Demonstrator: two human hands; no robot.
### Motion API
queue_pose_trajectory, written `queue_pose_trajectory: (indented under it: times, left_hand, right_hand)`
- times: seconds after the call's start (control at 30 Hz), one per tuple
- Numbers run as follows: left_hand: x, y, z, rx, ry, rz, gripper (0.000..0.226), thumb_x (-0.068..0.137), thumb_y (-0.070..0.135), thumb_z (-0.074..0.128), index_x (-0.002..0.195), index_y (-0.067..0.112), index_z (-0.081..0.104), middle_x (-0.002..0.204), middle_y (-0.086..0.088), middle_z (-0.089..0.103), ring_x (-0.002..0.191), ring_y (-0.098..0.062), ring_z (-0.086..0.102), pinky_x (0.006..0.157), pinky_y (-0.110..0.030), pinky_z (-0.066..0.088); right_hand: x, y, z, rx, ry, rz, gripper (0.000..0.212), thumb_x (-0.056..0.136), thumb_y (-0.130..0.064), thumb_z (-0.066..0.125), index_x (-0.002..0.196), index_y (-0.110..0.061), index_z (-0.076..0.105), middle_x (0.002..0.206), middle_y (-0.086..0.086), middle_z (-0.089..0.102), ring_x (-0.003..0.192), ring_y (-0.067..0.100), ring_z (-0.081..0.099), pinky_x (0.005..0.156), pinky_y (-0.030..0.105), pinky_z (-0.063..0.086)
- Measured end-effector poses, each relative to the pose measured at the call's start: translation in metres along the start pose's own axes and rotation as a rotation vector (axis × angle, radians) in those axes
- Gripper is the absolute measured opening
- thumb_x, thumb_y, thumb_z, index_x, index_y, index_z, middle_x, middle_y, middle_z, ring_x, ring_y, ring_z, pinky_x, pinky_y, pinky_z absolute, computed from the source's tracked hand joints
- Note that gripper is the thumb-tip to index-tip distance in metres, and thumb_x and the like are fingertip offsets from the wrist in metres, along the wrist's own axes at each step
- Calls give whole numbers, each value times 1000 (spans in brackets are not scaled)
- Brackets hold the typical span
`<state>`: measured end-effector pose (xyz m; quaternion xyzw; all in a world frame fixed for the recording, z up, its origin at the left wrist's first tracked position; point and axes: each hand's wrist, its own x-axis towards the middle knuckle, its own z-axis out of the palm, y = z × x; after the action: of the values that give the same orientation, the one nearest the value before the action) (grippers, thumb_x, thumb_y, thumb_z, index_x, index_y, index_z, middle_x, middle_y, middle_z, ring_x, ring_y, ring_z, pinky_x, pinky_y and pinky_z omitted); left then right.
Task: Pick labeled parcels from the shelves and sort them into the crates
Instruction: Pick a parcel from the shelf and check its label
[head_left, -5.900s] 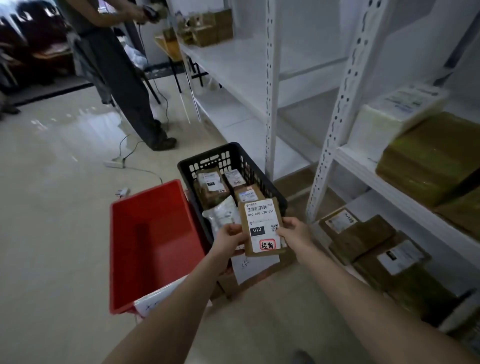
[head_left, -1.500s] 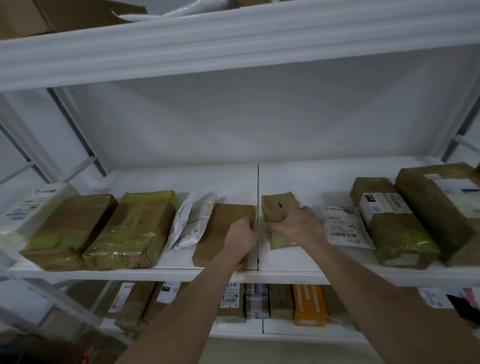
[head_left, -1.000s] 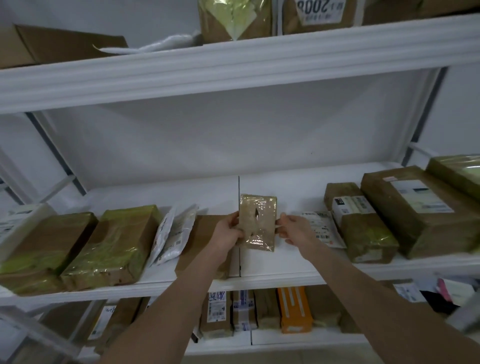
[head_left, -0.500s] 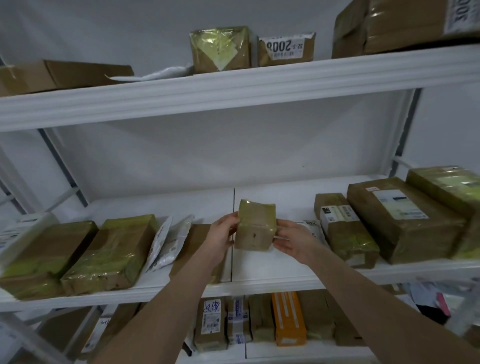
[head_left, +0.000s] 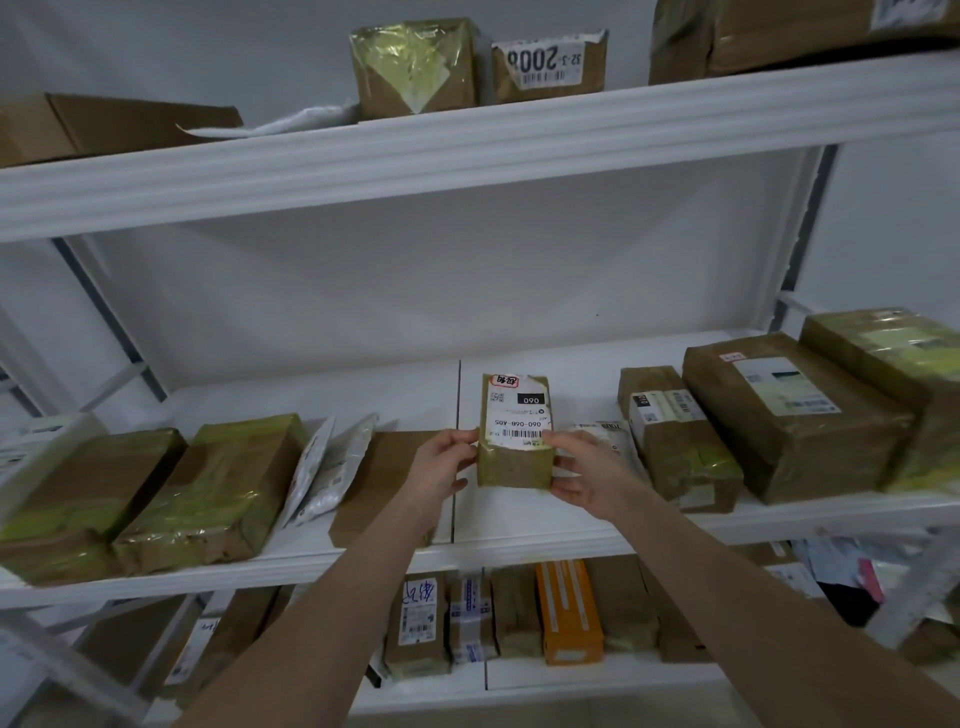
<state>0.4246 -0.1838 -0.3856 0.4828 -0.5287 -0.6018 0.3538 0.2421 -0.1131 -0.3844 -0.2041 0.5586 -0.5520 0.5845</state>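
Parcel upright between both hands, label toward the head camera, printed upside down.

The small brown tape-wrapped rectangular parcel (head_left: 514, 436) is held clear of the white metal middle shelf (head_left: 519, 543), in front of its centre seam and dead ahead of the person. Its long axis is vertical. The white printed shipping label (head_left: 517, 415) covers the upper half. The left hand (head_left: 441, 467) pinches the lower left edge. The right hand (head_left: 587, 478) grips the lower right edge, fingers curled under the corner. The hands sit level and equally near, one on each side. No crates in view, so I judge the carry will mean turning away from the shelf. The flat brown cardboard envelope (head_left: 379, 478) lies just left, behind the left hand.
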Motion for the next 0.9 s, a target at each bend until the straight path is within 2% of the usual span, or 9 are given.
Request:
queue_pose_trajectory:
  times: [0.1,0.23,0.3,0.37,0.5,0.63,0.7,0.8,0.9]
  left_hand:
    - [0,-1,0,-18,3,3,20,91,16,60,111,16,64,119,-6,65,116,-24,58,105,-48,41]
    - [4,8,-8,18,98,46,67,84,32,70,142,20,39,139,-6,49,126,-28,47,110,-51,35]
    - [7,16,-17,73,87,14,71,82,35,71,143,22,37,129,-8,59,120,-25,54,110,-49,35]
    - [6,21,-22,124,28,-53,59,85,34,67,138,23,44,110,-8,69,104,-22,64,105,-46,42]
    - [0,19,-27,121,-65,-202,30,90,35,59,111,14,63,90,-7,74,84,-21,67,88,-39,51]
    - [3,6,-32,62,-14,-175,49,85,37,66,131,26,51,103,-8,73,101,-28,66,93,-49,51]
    - [5,1,-30,-27,53,-159,67,81,37,71,140,35,39,111,-8,70,105,-30,63,94,-54,49]
    - [6,-3,-20,-120,56,-136,72,78,36,75,141,36,38,116,-9,66,104,-32,63,87,-54,53]
    - [3,-6,-8,-139,-4,-138,70,78,35,75,138,28,39,125,-12,58,106,-34,60,90,-52,51]
  right_hand:
    - [-3,-1,2,-9,24,-34,24,84,-14,70,104,-14,56,110,10,65,99,25,61,71,32,50]
    - [-5,-8,1,-199,30,-111,15,85,-6,65,97,-13,58,101,7,67,98,21,61,69,30,49]
    - [-9,-14,2,-336,-16,-143,9,86,-4,62,93,-10,60,94,7,69,90,18,64,68,27,52]
    - [-11,-18,6,-422,-70,-173,8,87,-3,59,92,-9,62,92,8,71,84,15,66,70,25,54]
    - [-7,-18,9,-421,-135,-202,12,88,-5,58,97,-9,65,94,9,72,90,20,67,89,36,55]
    - [5,-13,5,-435,44,-237,52,87,-22,68,135,-16,49,127,5,57,120,26,52,106,44,41]
    - [8,-6,3,-415,121,-204,69,87,-32,69,144,-13,36,139,9,45,124,27,48,105,43,41]
    - [4,7,11,-362,16,-60,63,87,-38,67,136,-8,44,124,10,56,110,26,57,91,36,49]
    - [5,17,26,-241,-71,-7,47,89,-31,66,130,-13,51,115,10,62,102,28,62,86,38,53]
